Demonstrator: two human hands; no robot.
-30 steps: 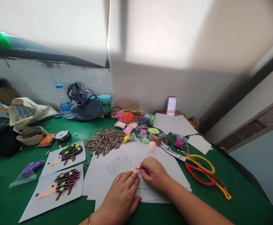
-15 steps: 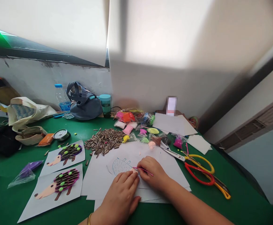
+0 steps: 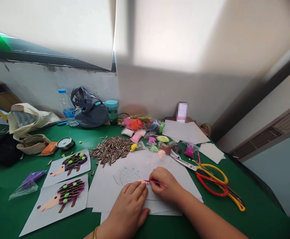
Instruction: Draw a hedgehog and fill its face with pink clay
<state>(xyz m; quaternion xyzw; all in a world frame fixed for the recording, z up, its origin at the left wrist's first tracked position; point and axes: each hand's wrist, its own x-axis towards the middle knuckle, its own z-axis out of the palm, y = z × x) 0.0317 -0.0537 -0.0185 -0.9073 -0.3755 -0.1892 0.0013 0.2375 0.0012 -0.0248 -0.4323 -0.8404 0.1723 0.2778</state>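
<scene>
My left hand [image 3: 131, 202] lies flat on a white sheet of paper [image 3: 160, 205], its fingers stretched out over the lower edge of a blue outline drawing [image 3: 128, 176]. My right hand [image 3: 163, 182] pinches a thin magenta stick [image 3: 160, 183]. The stick's tip touches or nearly touches a small patch of peach clay [image 3: 143, 181] by my left fingertips. Part of this patch is hidden by the left hand. A lump of peach clay [image 3: 161, 153] sits on the paper's far edge.
Striped sunflower seeds [image 3: 112, 149] lie heaped beyond the paper. Bags of coloured clay [image 3: 137, 136] stand behind. Scissors [image 3: 212, 179] rest at right. Two hedgehog pictures [image 3: 67, 196] lie at left, near a bag of purple clay [image 3: 32, 179] and a round tin [image 3: 65, 143].
My right hand has shifted slightly to the right, drawing the stick's tip back from the left fingers. More of the peach clay shows. My left hand stays in place.
</scene>
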